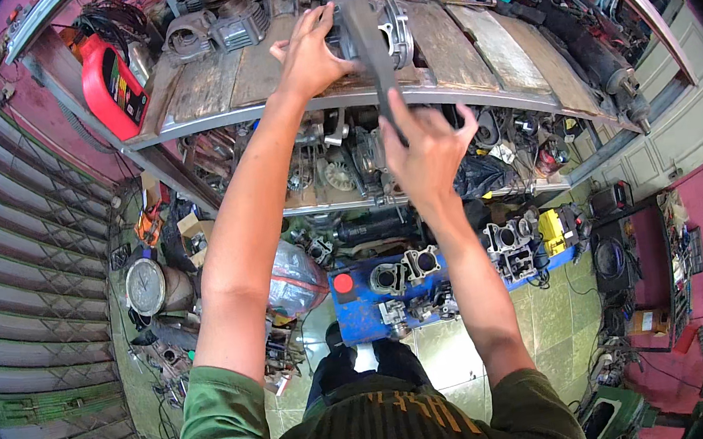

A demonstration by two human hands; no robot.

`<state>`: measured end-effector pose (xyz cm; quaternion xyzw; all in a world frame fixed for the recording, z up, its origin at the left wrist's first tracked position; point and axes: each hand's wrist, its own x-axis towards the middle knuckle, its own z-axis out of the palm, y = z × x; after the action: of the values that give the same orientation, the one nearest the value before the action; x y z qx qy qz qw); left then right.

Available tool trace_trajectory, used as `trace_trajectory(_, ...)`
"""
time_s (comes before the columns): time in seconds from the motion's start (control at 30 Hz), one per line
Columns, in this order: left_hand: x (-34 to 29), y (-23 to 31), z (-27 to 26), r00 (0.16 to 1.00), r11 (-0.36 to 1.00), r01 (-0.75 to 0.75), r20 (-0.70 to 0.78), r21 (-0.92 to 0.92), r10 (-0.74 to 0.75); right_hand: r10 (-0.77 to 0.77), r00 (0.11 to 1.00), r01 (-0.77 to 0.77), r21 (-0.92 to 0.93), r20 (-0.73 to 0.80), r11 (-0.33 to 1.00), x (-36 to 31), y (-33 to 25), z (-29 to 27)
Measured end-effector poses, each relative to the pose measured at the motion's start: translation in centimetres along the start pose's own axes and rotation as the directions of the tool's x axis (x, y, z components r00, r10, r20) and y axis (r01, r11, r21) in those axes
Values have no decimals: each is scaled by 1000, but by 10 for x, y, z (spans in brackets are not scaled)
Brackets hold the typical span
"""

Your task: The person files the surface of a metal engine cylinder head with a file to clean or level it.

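A grey metal engine cylinder [389, 35] lies on a wooden shelf top [265, 69] in front of me. My left hand [311, 51] rests on its left side, fingers wrapped around the metal. My right hand [429, 152] grips the lower end of a long dark flat tool [372, 52] that runs up across the cylinder's face.
More engine parts [229, 23] crowd the back of the shelf, with a red plastic jug [112, 84] at the left. A lower shelf [346, 172] holds motor parts. A blue bench [361, 301] with cylinder blocks stands on the tiled floor. A rolling metal shutter [21, 283] fills the left.
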<state>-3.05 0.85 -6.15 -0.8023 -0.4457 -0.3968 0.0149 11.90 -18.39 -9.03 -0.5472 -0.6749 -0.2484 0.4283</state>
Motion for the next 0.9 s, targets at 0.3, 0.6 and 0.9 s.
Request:
trace_trajectory(0.3, 2, -7, -3, 1000, 998, -3, 5, 59, 3, -33, 994, 47, -140, 100, 989, -10, 8, 10)
trace_trajectory(0.6, -1, 1, 10, 996, 990, 80, -19, -113, -83, -40, 998, 47, -183, 39, 982, 56, 12, 18)
trace_trajectory(0.9, -4, -5, 15, 988, 969, 148, -18, -196, -155, -32, 999, 34, -89, 26, 995, 35, -1, 1)
